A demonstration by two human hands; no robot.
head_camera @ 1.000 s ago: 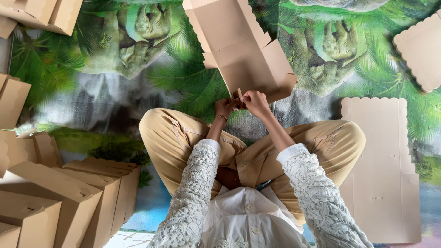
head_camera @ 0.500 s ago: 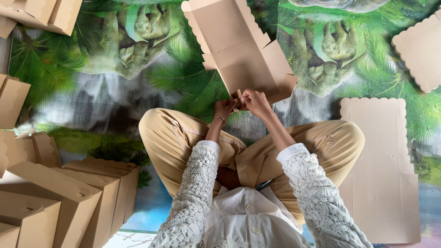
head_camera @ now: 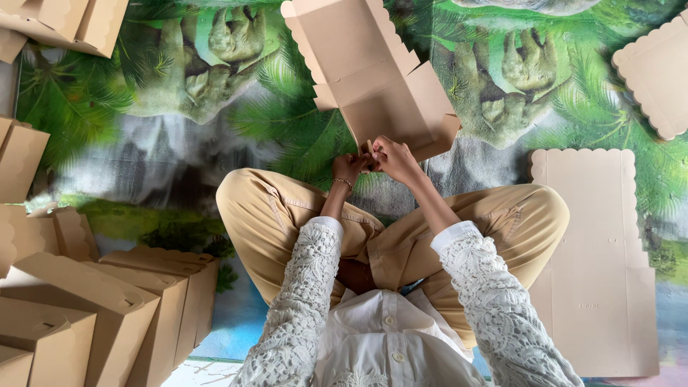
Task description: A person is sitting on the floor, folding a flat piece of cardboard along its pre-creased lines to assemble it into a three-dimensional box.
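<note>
A flat-cut tan cardboard box blank [head_camera: 373, 79], partly folded, lies on the patterned mat in front of my crossed legs. My left hand [head_camera: 350, 167] and my right hand [head_camera: 393, 158] meet at its near edge, both pinching a small flap there. A thin bracelet sits on my left wrist. My sleeves are white lace and my trousers are tan.
Several folded tan boxes [head_camera: 93, 308] stand in a row at my lower left, more lie at the upper left [head_camera: 61, 25]. A stack of flat scalloped blanks [head_camera: 598, 265] lies to my right, another [head_camera: 656, 75] at the upper right. The mat [head_camera: 179, 107] shows green foliage.
The fingers have shifted slightly at the flap on the box's near edge; the box and my arms stay almost where they were.
</note>
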